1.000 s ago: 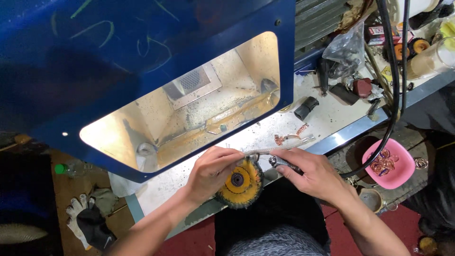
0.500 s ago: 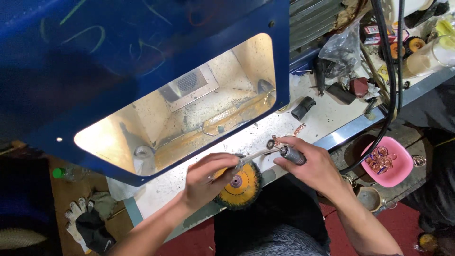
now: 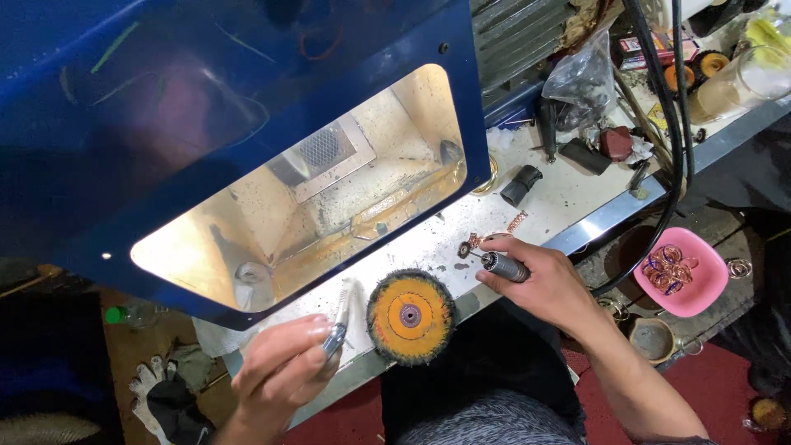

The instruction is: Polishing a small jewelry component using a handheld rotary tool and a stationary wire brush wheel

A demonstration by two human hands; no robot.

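Left hand (image 3: 280, 371): fingers curled shut around a small silvery tool (image 3: 336, 334), gripped near its lower end; the tip points up toward the bench edge. What kind of tool it is cannot be told, since the part beyond the fingers is pale and blurred against the white surface.

Right hand (image 3: 544, 284): fingers closed around a metal handpiece (image 3: 503, 265), dark grip in the palm, silver nose pointing left. A small round bit (image 3: 464, 249) sits at its tip, just above the bench.

Round brush wheel (image 3: 410, 316): orange-yellow centre, dark bristle rim, lying flat at the front edge of the workbench (image 3: 568, 198), between the two hands and touching neither.

A few copper-coloured pieces (image 3: 515, 221) lie on the bench just beyond the right hand.

Behind the bench: blue cabinet (image 3: 247, 99) with a lit opening; a metal vent grille (image 3: 321, 152) shows inside.

Right of the person: pink bowl (image 3: 680, 272) holding copper rings, below bench level. Black cables (image 3: 659, 91) run down past the bench edge. Gloves (image 3: 165, 400) lie on the floor at lower left.
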